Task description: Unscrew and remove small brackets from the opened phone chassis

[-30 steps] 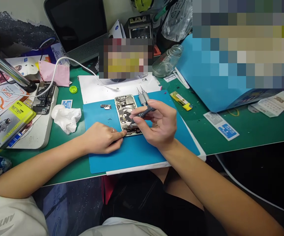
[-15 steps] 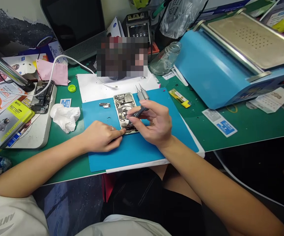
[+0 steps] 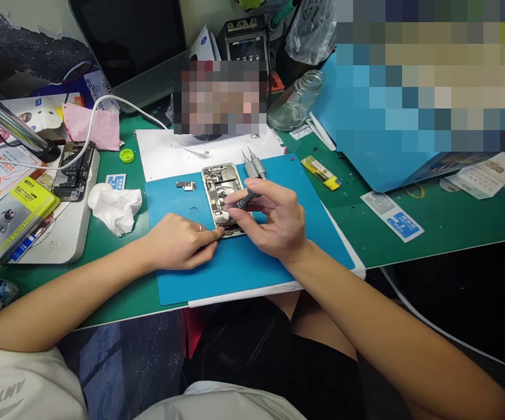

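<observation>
An opened smartphone (image 3: pixel 223 185) with bare inner parts lies on a blue mat (image 3: pixel 191 286). My left hand (image 3: pixel 185 242) rests at its lower left, the stretched index finger pressing on the phone's bottom edge and the other fingers curled. It grips nothing. In my right hand (image 3: pixel 279 219) a dark grey screwdriver (image 3: pixel 247 201) is pinched between thumb and fingers, slanting over the phone; its tip is hidden behind the fingers. Just above that hand lie grey screwdrivers or bits with thin tips (image 3: pixel 253 166). A small metal phone part (image 3: pixel 185 186) sits left of the phone.
Left are a crumpled tissue (image 3: pixel 116 209), a green cap (image 3: pixel 126 155), a yellow battery box (image 3: pixel 14 227) and another opened phone (image 3: pixel 72 169). A white cable (image 3: pixel 136 105) crosses to white paper (image 3: pixel 156 154). Right are a glass jar (image 3: pixel 294 102) and a blue machine (image 3: pixel 379 169), partly blurred.
Both hands, the phone and the screwdriver stay almost where they were. The view has shifted very slightly, and the blue machine's top is now blurred out.
</observation>
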`<state>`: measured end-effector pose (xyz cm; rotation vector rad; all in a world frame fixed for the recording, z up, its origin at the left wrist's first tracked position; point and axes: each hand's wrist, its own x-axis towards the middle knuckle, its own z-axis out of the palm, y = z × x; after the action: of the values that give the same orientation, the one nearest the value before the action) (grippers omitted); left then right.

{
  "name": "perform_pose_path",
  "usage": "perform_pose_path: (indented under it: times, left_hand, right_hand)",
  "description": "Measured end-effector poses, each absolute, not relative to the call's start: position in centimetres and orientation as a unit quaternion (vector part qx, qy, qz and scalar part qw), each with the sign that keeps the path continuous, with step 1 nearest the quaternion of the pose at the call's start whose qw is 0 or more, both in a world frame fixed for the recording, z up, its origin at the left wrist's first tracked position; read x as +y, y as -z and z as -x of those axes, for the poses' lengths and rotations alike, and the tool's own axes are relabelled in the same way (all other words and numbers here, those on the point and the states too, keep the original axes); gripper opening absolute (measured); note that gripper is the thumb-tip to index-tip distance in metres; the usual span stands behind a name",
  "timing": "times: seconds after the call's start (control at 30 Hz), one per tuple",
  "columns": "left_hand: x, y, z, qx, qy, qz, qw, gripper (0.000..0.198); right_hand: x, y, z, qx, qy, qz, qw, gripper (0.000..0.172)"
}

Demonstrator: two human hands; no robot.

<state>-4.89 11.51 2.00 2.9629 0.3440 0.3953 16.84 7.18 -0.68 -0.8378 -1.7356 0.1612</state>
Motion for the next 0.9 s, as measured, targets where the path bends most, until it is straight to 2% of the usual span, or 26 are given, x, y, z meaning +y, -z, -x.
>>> perform_pose_path:
  times: [0.37, 0.9]
  left_hand:
    - [11.60, -1.87, 5.01, 0.110, -0.135, -0.983, 0.062, 0.034]
    - [11.65, -2.02, 4.94, 0.109, -0.132, -0.983, 0.074, 0.031]
  right_hand:
    - [7.83, 0.15, -17.01, -0.771, 0.030, 0.317, 0.552, 0.063]
    - [7.82, 0.19, -16.56, -0.770, 0.037, 0.313, 0.554, 0.059]
